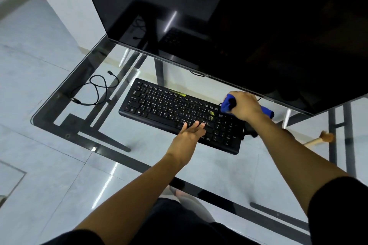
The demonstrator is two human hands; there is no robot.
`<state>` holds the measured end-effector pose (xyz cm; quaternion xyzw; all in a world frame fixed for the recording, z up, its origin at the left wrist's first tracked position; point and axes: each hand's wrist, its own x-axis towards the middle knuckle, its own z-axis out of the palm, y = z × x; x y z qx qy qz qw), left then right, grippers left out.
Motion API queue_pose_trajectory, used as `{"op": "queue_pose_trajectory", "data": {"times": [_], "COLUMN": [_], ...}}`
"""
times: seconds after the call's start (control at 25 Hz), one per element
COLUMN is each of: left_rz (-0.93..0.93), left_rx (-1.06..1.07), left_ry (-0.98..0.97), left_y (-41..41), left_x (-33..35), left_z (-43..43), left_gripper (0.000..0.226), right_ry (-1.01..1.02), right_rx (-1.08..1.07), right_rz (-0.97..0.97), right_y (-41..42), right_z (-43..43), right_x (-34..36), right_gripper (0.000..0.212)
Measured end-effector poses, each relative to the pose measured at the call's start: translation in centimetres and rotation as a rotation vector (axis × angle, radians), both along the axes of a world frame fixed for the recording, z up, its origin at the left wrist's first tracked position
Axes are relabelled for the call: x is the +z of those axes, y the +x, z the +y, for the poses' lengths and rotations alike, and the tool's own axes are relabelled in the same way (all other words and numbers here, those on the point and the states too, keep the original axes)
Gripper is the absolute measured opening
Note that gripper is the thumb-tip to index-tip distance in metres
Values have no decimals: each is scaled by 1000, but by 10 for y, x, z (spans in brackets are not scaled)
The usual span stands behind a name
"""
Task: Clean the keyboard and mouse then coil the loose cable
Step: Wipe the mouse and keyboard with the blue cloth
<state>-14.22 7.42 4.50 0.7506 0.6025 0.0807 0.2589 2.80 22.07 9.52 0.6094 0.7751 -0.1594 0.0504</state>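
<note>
One keyboard point(159, 109) | left hand point(187, 137) touching | right hand point(246, 108) grips cloth point(226, 106)

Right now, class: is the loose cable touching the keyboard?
Apart. In the head view the cable lies left of the keyboard, with a strip of bare glass desk between them.

The cable point(93, 90) lies left of the keyboard point(179, 114), before the monitor point(219, 16).

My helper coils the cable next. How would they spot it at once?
Start at the glass desk below the big dark screen. Left of the black keyboard lies a thin black cable. It alone lies in loose loops, both plugs free.
</note>
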Motion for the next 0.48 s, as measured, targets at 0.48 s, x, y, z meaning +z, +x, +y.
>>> {"op": "queue_pose_trajectory", "data": {"times": [0.48], "left_rz": [51], "left_rx": [-1], "left_ry": [3], "left_y": [3], "left_x": [1], "left_z": [-1], "left_gripper": [74], "right_ry": [-83], "right_rx": [3], "right_rz": [99], "right_y": [5], "right_z": [7], "right_x": [-6], "right_gripper": [31]}}
